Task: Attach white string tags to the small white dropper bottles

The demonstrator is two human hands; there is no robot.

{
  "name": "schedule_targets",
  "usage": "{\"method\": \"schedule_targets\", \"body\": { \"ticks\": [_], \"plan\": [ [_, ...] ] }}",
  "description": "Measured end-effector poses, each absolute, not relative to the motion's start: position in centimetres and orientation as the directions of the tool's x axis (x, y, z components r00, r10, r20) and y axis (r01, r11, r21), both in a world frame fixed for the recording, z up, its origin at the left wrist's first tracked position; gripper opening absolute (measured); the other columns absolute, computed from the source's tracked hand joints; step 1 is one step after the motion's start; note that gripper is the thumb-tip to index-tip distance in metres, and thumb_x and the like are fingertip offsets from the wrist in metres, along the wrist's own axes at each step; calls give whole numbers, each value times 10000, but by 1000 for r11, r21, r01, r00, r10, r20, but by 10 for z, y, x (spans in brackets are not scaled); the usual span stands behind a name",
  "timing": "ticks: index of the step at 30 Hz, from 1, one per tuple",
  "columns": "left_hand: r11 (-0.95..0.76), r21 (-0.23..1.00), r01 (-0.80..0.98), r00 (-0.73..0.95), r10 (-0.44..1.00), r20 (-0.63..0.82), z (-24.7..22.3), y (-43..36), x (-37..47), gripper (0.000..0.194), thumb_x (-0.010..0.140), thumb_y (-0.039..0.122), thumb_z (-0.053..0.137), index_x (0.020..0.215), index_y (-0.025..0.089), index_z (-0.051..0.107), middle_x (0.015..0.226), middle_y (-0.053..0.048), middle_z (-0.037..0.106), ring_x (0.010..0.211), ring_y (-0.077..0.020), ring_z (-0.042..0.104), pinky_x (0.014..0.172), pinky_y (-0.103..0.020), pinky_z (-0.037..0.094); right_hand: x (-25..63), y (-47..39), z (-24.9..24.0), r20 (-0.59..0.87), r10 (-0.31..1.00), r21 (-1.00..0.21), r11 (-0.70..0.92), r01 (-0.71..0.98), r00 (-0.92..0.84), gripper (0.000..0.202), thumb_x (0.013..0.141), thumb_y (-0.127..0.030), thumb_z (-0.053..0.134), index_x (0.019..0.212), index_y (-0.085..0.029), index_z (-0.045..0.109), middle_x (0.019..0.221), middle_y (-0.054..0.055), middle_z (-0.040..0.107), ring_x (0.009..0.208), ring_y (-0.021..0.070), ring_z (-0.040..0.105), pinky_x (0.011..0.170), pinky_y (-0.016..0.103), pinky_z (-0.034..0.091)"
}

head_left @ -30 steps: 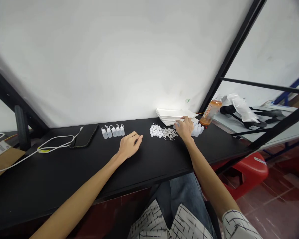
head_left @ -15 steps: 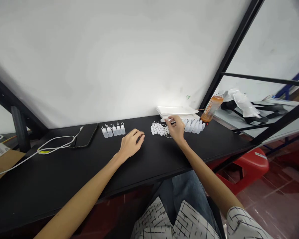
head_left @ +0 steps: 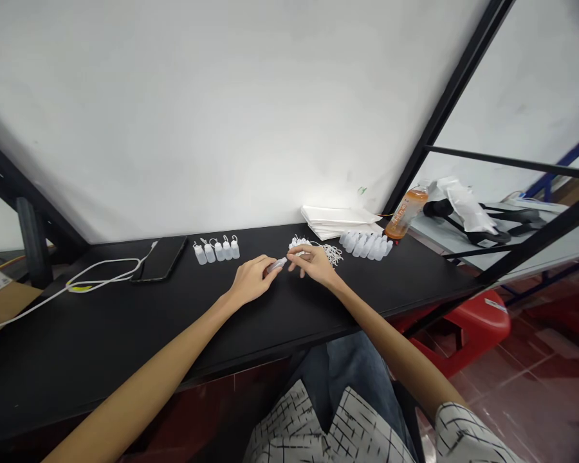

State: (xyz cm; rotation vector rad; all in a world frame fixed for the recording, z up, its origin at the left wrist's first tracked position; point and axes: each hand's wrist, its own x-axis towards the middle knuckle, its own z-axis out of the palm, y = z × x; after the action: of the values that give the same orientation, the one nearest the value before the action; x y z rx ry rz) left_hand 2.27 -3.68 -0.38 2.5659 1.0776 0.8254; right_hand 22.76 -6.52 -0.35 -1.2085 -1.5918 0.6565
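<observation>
A small translucent plastic dropper bottle [head_left: 276, 264] lies tilted between the fingers of my left hand [head_left: 253, 280], which is closed around its body. My right hand [head_left: 314, 264] meets it from the other side, thumb and fingertips pinched at the bottle's narrow end. Just behind my right hand is a pile of small white caps [head_left: 298, 242], partly covered by the fingers, with thin white loop pieces [head_left: 335, 254] beside it. Uncapped translucent bottles [head_left: 367, 245] stand grouped to the right. Several capped bottles [head_left: 219, 251] form a row on the left.
White paper sheets [head_left: 340, 220] are stacked against the wall, near an orange drink bottle [head_left: 406, 211]. On the left lie a black phone [head_left: 163, 260], a white cable [head_left: 103, 280] and a cardboard box [head_left: 9, 308]. A red stool [head_left: 480, 325] is below, right.
My right hand has come left and nearer from the bottle group to my left hand. A small bottle now sits in my left hand, whose fingers have closed on it.
</observation>
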Motion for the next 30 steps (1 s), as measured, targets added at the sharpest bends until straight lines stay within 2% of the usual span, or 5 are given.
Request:
{"method": "schedule_targets", "body": {
  "ticks": [5,11,18,26,30],
  "plan": [
    [-671,411,617,497,738,457,2,-36,19,265,906,401,498,987,202,652,785,-14,670,692,-155,605,610,-258,387,250,-68,5,596,784,-443,141,885,173,168,851,-309,584,832,-191,703,972,72,718,665,149,633,663,277,450],
    [-615,400,680,440,778,448,7,-36,16,185,838,324,536,969,211,601,668,21,632,614,-148,577,563,-245,352,272,-72,16,401,900,-352,-20,936,170,133,813,-258,607,804,-222,735,740,24,723,768,199,660,644,256,396],
    [-632,376,678,472,766,436,7,-38,17,181,834,274,491,968,212,596,714,10,647,637,-151,585,575,-249,345,273,-73,20,131,987,-212,-61,975,90,117,764,-276,674,678,-218,729,764,29,726,736,196,646,591,260,359],
    [-637,366,679,496,765,411,8,-38,17,163,819,262,506,949,216,594,763,7,668,671,-162,607,576,-257,341,271,-74,19,151,983,-218,-70,973,105,118,741,-174,609,690,-210,710,755,28,710,722,186,636,603,259,371],
    [-638,357,682,519,766,379,6,-37,17,160,813,252,493,930,216,596,759,1,669,663,-174,603,568,-267,328,274,-75,19,188,981,-411,32,911,51,108,723,-202,589,676,-193,685,650,-1,653,640,147,585,598,246,377]
  ]
}}
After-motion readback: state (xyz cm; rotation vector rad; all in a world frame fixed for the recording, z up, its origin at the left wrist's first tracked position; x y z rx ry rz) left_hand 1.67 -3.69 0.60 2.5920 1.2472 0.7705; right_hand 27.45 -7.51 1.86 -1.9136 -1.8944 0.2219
